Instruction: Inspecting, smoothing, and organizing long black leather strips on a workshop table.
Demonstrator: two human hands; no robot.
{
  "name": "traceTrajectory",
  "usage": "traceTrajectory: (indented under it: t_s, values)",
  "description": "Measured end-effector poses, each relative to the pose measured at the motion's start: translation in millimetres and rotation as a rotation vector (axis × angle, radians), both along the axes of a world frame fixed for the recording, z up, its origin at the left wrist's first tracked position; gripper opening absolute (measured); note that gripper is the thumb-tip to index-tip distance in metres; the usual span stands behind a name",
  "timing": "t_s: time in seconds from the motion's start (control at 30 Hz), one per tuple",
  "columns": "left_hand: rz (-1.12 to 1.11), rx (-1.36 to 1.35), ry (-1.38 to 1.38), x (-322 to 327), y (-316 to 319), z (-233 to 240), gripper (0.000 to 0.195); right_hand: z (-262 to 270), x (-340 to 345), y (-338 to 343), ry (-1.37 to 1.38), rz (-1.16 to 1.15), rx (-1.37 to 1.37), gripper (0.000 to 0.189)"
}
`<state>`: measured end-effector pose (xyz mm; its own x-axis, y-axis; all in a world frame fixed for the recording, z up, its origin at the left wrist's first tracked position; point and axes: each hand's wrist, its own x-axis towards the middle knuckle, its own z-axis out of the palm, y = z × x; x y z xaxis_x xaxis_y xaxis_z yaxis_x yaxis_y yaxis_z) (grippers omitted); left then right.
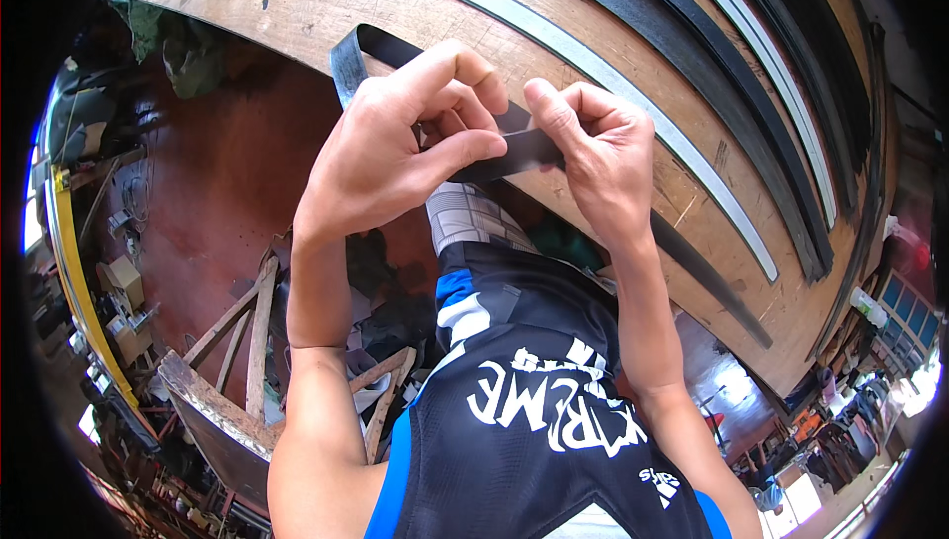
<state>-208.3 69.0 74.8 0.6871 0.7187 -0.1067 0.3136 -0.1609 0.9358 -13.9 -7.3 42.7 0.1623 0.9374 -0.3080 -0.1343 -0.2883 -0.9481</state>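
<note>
A long black flat strip (511, 159) is held between my two hands at the near edge of a wooden table (282, 13). My left hand (415, 131) has its thumb pressed on the strip, and its fingers curl above. My right hand (600, 146) pinches the strip between thumb and bent fingers. To the left of my left hand the strip loops up and over; past my right wrist a dark strip lies on the tabletop. The strip's material cannot be told, and my fingers hide part of it.
Long light-topped strips (534, 24) and black strips (741, 161) lie across the table beyond my hands. Wooden trestle legs (259, 339) and a worn wooden board (215, 405) stand at lower left. A yellow beam (78, 279) runs along the far left, near cardboard boxes (122, 283).
</note>
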Motion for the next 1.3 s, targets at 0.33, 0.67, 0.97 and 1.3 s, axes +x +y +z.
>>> traceTrajectory:
  t_s: [0.33,0.67,0.97,1.3]
  values:
    - [0.007,-0.022,-0.041,-4.8,1.5,-2.0,0.029,19.9,32.3,8.9,-0.57,0.289,0.449,0.011]
    - [0.002,-0.024,-0.046,-3.0,0.7,-2.3,0.029,24.7,35.0,16.5,-0.811,0.464,0.587,0.008]
    - [-0.018,0.029,-0.01,-3.0,1.5,1.1,0.028,22.1,28.4,24.3,-1.077,0.489,0.78,0.009]
    - [0.055,0.066,-0.022,-4.8,-0.1,13.2,0.027,12.8,34.8,21.5,-0.558,0.012,0.407,0.011]
